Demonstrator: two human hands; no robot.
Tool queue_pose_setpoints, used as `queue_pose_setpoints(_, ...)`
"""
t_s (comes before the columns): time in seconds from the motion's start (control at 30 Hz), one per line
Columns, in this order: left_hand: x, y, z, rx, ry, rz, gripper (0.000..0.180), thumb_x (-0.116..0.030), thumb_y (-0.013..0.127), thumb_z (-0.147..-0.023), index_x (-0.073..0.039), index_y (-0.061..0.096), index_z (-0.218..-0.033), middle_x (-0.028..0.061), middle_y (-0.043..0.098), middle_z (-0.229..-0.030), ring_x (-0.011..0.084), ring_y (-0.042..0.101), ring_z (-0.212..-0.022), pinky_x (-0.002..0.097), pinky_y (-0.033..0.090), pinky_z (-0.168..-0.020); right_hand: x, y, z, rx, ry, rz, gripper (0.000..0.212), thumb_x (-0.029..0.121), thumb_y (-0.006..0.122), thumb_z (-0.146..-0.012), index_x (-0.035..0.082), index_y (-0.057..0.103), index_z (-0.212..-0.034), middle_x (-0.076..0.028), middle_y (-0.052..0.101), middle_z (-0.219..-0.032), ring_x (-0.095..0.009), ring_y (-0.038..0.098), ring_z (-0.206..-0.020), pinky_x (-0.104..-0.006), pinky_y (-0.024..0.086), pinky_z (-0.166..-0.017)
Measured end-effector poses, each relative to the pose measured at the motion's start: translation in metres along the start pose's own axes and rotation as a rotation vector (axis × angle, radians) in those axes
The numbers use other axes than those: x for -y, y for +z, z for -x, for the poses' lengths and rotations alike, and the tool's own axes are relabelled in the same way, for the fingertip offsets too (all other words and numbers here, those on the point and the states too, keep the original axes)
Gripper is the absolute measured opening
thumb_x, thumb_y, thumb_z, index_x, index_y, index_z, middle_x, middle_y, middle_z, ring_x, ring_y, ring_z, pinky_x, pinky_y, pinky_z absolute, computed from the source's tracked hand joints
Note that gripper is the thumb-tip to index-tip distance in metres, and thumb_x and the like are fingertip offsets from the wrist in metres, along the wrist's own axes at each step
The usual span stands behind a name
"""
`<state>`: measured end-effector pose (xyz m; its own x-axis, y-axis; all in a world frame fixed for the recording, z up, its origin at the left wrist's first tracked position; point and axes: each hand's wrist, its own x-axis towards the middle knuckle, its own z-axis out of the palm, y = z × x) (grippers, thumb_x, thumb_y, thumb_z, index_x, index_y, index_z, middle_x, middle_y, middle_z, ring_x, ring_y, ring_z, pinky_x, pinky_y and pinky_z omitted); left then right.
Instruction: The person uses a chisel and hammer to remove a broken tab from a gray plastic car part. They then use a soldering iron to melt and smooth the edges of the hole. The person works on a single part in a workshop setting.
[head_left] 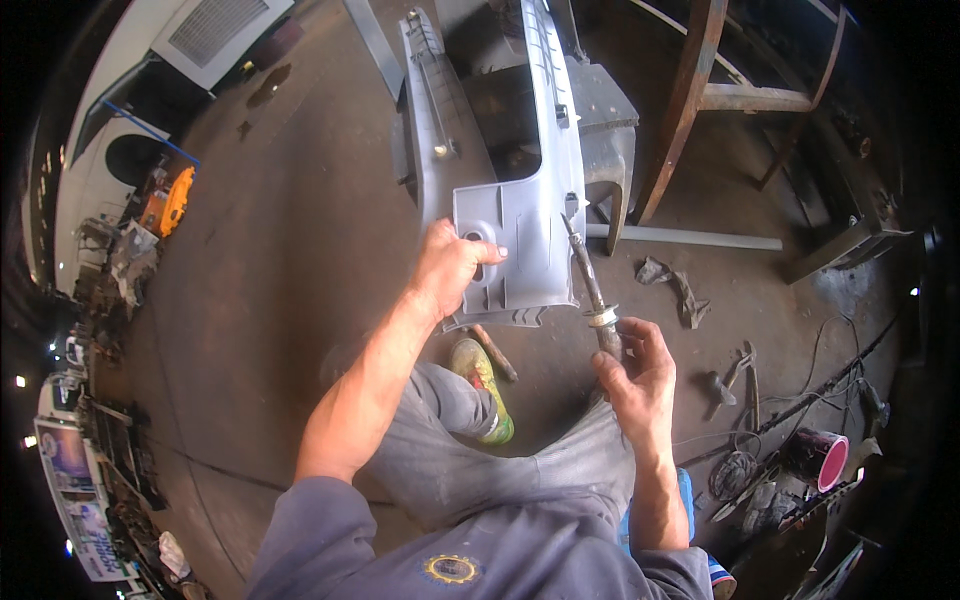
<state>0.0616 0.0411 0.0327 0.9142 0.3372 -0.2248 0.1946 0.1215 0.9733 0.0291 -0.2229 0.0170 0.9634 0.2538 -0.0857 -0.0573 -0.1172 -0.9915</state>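
My left hand (450, 268) is closed around the near left corner of a grey plastic trim panel (535, 245), its thumb lying on top beside an oval recess. The panel is long, with a wide opening and two arms reaching away from me, and rests on a dark plastic stool (608, 110). In my right hand (640, 385), thumb and fingers are wrapped round the handle of a soldering iron (588, 270). The iron's thin tip points up and away, next to the panel's right edge; whether it touches the panel I cannot tell.
A rusty metal frame (680, 120) stands at the far right, and a grey tube (700, 238) lies on the floor. Nearer are a crumpled rag (680, 290), pliers-like tools (735, 380), loose cables and a red can (825, 460). An orange object (177, 202) lies far left.
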Motion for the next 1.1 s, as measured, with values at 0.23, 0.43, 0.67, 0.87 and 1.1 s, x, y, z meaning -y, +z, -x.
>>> queue_pose_setpoints(0.23,0.006,0.002,0.002,-0.030,-0.018,-0.020,0.023,0.006,0.067,-0.070,-0.003,0.065,-0.091,0.0032,0.066,-0.080,0.0124,0.061,-0.070,0.0267,0.047,-0.065,0.004,0.006,0.008,-0.115,-0.141,0.248,0.033,0.004,0.067,-0.085,0.000,0.057,-0.117,-0.007,0.066,-0.088,-0.007,0.056,-0.072,-0.0218,0.045,-0.064)
queue_pose_setpoints(0.43,0.010,0.002,0.003,-0.036,-0.032,-0.050,0.019,0.005,0.068,-0.070,-0.006,0.065,-0.086,0.0014,0.066,-0.077,0.0108,0.060,-0.068,0.0251,0.044,-0.061,0.002,0.010,0.009,-0.135,-0.121,0.353,0.030,0.006,0.068,-0.083,0.003,0.062,-0.112,-0.014,0.067,-0.092,-0.024,0.064,-0.078,-0.0317,0.052,-0.068)
queue_pose_setpoints(0.67,0.010,0.000,0.003,-0.035,-0.026,-0.080,0.020,0.004,0.068,-0.070,-0.003,0.067,-0.088,0.0025,0.067,-0.079,0.0103,0.060,-0.068,0.0258,0.046,-0.061,-0.001,0.017,0.006,-0.133,-0.188,0.399,0.031,0.006,0.069,-0.081,0.003,0.062,-0.111,-0.017,0.067,-0.103,-0.033,0.068,-0.088,-0.0367,0.055,-0.074)
queue_pose_setpoints(0.87,0.008,0.005,0.005,-0.053,-0.008,-0.053,0.016,0.005,0.068,-0.070,-0.005,0.065,-0.082,0.0016,0.066,-0.073,0.0109,0.060,-0.063,0.0244,0.043,-0.057,0.001,0.017,0.004,-0.144,-0.264,0.443,0.033,0.006,0.070,-0.079,0.004,0.061,-0.111,-0.015,0.066,-0.104,-0.031,0.068,-0.084,-0.0361,0.055,-0.070)
queue_pose_setpoints(1.1,0.009,0.002,0.004,-0.040,-0.020,-0.051,0.020,0.005,0.068,-0.069,-0.002,0.066,-0.088,0.0036,0.067,-0.079,0.0118,0.061,-0.068,0.0263,0.047,-0.063,0.001,0.017,0.005,-0.154,-0.271,0.459,0.033,0.005,0.070,-0.078,0.005,0.062,-0.110,-0.014,0.066,-0.105,-0.031,0.068,-0.085,-0.0360,0.055,-0.071)
